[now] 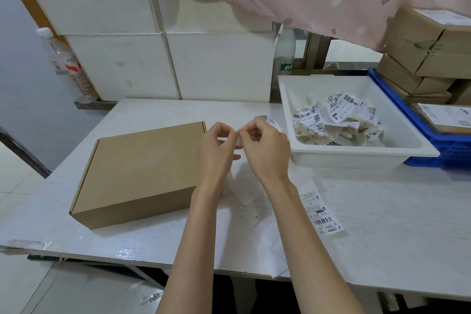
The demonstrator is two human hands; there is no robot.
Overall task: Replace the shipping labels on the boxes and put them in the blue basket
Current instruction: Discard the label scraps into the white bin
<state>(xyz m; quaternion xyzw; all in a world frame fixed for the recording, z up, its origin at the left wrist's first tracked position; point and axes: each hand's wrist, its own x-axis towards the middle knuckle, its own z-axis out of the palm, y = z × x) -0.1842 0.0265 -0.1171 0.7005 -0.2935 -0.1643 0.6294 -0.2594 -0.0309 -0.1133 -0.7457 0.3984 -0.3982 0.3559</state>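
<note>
A flat brown cardboard box (142, 173) lies closed on the white desk (382, 237), left of centre, its long axis running from near left to far right, top face bare. Just right of it, both hands meet above the desk: the left hand (216, 150) and the right hand (265, 148) have curled fingers pinching 1 shipping label (267, 120) between them, its printed end sticking up behind the right hand. Another label (322, 211) lies flat on the desk near the right forearm. Further right, a white tray (356, 155) holds crumpled peeled labels (339, 115), and beside it the blue basket (443, 153) carries stacked boxes (420, 58).
</note>
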